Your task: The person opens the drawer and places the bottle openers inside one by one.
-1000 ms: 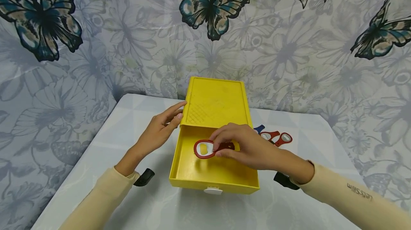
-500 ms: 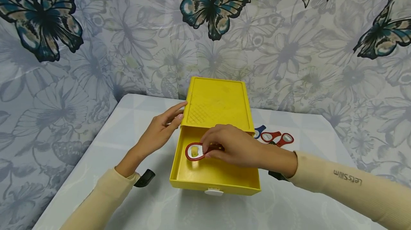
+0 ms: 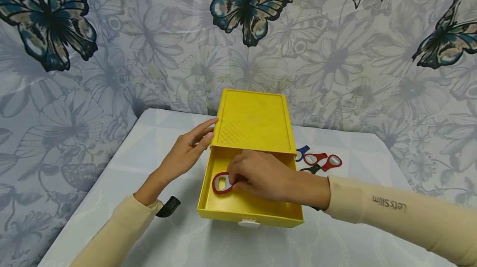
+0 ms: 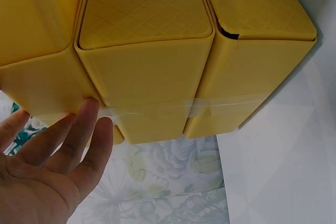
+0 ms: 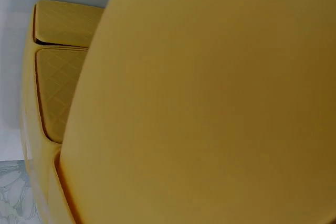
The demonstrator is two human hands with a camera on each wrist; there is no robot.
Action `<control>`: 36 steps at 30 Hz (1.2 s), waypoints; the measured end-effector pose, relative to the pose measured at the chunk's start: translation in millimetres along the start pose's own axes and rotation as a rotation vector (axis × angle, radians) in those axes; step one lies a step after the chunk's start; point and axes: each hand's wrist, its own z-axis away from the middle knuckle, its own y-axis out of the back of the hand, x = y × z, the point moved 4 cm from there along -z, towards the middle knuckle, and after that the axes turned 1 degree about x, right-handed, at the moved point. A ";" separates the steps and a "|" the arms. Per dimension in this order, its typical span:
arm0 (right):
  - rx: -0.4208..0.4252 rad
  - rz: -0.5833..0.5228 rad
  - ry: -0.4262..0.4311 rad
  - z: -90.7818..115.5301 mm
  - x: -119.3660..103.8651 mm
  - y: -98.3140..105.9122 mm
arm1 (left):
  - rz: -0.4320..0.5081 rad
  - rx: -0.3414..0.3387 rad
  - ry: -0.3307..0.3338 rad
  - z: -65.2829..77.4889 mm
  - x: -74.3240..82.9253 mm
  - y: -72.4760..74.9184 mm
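Observation:
My right hand (image 3: 261,174) pinches a red bottle opener (image 3: 214,182) by its handle, which the fingers hide. Its ring end, with a pale metal insert, points left inside the pulled-out yellow drawer (image 3: 214,215). My left hand (image 3: 182,154) has its fingers extended against the left side of the yellow drawer unit (image 3: 257,120). In the left wrist view those fingers (image 4: 86,129) touch the unit's side. The right wrist view is mostly filled by the drawer's outer side (image 5: 210,103); the right hand is hidden there.
Right of the unit lie a blue bottle opener (image 3: 302,151), two red ones (image 3: 331,162) and a black one (image 3: 313,169) on the white table (image 3: 357,147). A white knob (image 3: 248,223) sticks out from the drawer front. More stacked drawers (image 4: 147,66) show below.
My right hand has moved left and lower into the drawer, carrying the red bottle opener towards the drawer's left side. The left hand stays in place.

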 end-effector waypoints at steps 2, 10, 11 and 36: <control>-0.009 0.006 0.010 -2.1 1.4 -2.0 | 0.001 -0.002 0.001 0.0 0.7 0.0; 0.025 0.022 0.046 -8.6 4.6 -5.6 | -0.012 0.016 -0.022 -3.9 -14.7 -1.3; 0.032 0.025 0.047 -8.6 4.7 -5.8 | -0.015 0.020 -0.027 -5.2 -18.5 -1.9; 0.075 -0.155 0.012 11.2 8.7 9.9 | -0.006 0.019 -0.038 -10.9 -34.6 -3.8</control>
